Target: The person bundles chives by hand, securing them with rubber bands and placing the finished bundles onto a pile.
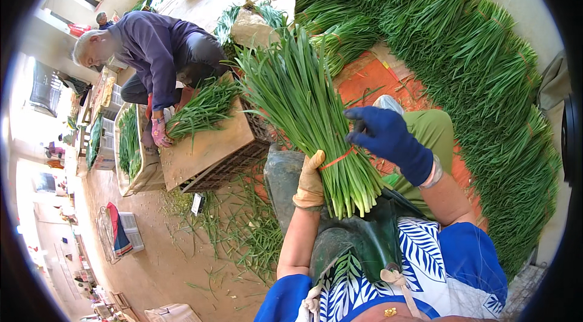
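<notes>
A thick bunch of garlic chives (303, 100) stands tilted over my lap, leaves up and pale cut stems toward me. An orange-red band (338, 158) circles its lower part. My left hand (311, 180), in a tan glove, is closed around the left side of the stems beside the band. My right hand (398, 144), in a dark blue glove, is at the bunch's right side with fingers and thumb apart, holding nothing visible. Whether its fingertips touch the leaves, I cannot tell. A dark green apron (358, 243) covers my lap beneath the stems.
Banded chive bunches (480, 91) are piled along the right wall. At left, a co-worker (161, 48) bends over chives on a board (206, 146) atop a dark crate (228, 167). Loose leaves (249, 231) litter the floor. An orange sheet (364, 82) lies beyond my knee.
</notes>
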`<state>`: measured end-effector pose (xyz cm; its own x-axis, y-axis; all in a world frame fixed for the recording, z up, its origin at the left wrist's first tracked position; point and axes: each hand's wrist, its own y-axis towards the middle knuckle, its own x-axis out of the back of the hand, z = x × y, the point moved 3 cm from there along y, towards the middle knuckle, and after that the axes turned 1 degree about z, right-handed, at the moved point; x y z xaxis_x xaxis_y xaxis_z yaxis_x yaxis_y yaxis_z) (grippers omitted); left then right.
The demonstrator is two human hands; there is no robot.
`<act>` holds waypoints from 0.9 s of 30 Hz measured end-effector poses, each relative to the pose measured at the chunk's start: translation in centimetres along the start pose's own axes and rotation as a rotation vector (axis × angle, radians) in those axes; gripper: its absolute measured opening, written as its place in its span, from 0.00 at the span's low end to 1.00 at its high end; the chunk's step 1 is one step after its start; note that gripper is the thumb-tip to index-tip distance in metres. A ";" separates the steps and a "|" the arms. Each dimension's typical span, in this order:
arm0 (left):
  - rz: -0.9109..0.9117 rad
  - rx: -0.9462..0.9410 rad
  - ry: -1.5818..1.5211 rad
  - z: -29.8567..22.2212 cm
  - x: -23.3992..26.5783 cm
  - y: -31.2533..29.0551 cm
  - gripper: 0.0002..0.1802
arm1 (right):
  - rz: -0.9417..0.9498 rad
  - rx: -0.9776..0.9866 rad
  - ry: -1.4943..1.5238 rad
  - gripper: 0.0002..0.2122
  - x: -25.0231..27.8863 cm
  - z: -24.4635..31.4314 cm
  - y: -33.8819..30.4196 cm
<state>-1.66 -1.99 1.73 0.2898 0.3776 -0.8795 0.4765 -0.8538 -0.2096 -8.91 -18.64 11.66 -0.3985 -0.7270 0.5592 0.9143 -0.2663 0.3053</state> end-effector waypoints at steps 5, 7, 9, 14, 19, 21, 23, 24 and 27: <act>0.021 0.008 0.046 0.4 0.0 -0.1 0.37 | 0.057 -0.010 -0.075 0.18 -2.1 0.1 0.4; 0.044 0.026 0.038 0.4 0.1 -0.2 0.37 | -0.063 0.077 -0.046 0.14 -2.7 -2.5 1.1; 0.033 0.006 0.056 0.2 -0.1 -0.3 0.37 | -0.181 -0.019 0.134 0.06 -1.9 -4.4 2.4; 0.095 -0.073 0.092 -0.7 -1.7 0.5 0.37 | -0.247 -0.029 0.234 0.12 -0.6 -2.9 3.1; 0.033 -0.104 -0.008 -1.0 -0.5 1.1 0.35 | -0.185 -0.073 0.471 0.19 -2.5 -2.2 2.5; 0.007 -0.148 0.039 -1.5 -0.3 1.3 0.34 | -0.158 -0.182 0.440 0.25 -2.4 -2.8 2.8; 0.050 -0.235 0.143 -1.9 0.0 1.3 0.38 | -0.084 -0.265 0.434 0.31 -2.6 -2.6 3.2; 0.080 -0.268 0.197 -2.1 0.3 1.1 0.39 | -0.025 -0.293 0.443 0.33 -2.9 -2.0 3.3; 0.058 -0.376 0.279 -3.5 -0.3 1.4 0.42 | 0.096 -0.254 0.678 0.35 -5.0 -2.0 3.9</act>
<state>1.88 -2.06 3.19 0.5122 0.4594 -0.7257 0.7058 -0.7066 0.0508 -3.20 -17.30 8.51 -0.2582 -0.9648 -0.0507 0.9644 -0.2605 0.0447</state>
